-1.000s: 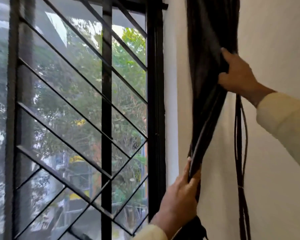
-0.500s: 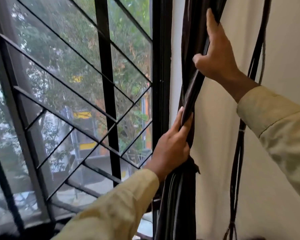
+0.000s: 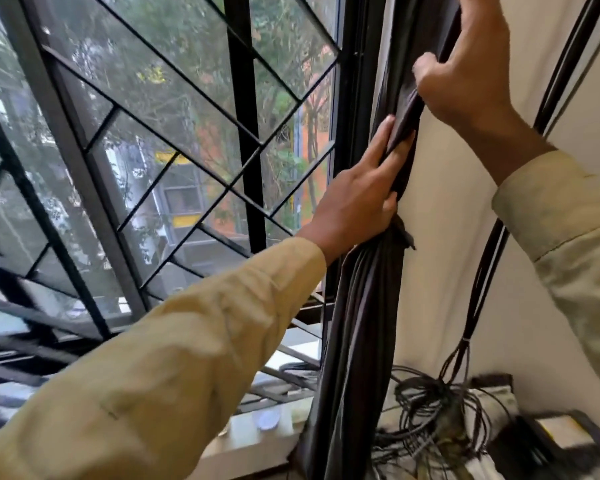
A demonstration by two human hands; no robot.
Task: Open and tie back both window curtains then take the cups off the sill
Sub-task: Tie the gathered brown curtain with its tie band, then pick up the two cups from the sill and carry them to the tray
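Left hand [image 3: 355, 197] and right hand [image 3: 471, 69] gripping dark, pleated curtain [image 3: 357, 306]

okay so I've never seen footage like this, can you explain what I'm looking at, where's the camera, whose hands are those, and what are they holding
There is no machine here. A person wears a wide-angle camera on the head, so you look forward and down along their own arms, in pale yellow sleeves.

Both hands are on a dark curtain, bunched into a narrow column against the cream wall, beside a window with a black metal grille. The left hand is closed around the gathered cloth. The right hand pinches a fold higher up.

Black cables hang down the wall to the right and end in a tangle. Below, the pale sill shows, with a small round whitish thing too blurred to name.
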